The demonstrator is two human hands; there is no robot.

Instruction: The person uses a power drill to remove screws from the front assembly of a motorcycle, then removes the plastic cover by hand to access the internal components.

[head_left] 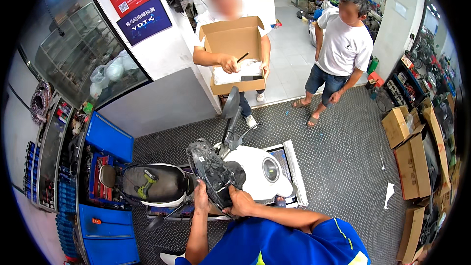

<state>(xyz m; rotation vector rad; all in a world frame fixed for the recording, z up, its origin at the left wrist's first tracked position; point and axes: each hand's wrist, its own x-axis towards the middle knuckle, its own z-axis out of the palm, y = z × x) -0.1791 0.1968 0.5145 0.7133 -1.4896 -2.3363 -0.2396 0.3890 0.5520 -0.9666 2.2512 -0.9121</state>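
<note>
Both my hands hold a bulky black plastic scooter assembly (208, 162) with uneven, wire-like parts on its top; its exact kind cannot be made out. My left hand (201, 197) grips its lower left edge. Wrapped round its lower right side is my right hand (240, 202). The assembly is above a scooter, between the dark seat (169, 182) and the white front body panel (248, 162), which has a round opening. A yellow-green power drill (146, 185) lies on the seat. Beyond the assembly, a black mirror (230, 103) sticks up.
A person across from me holds an open cardboard box (233, 86) and a thin dark stick (243, 57). Another person (343, 44) stands at the right. Blue tool cabinets (109, 137) line the left; cardboard boxes (412, 167) stack up on the right. The scooter stands on patterned dark flooring (338, 162).
</note>
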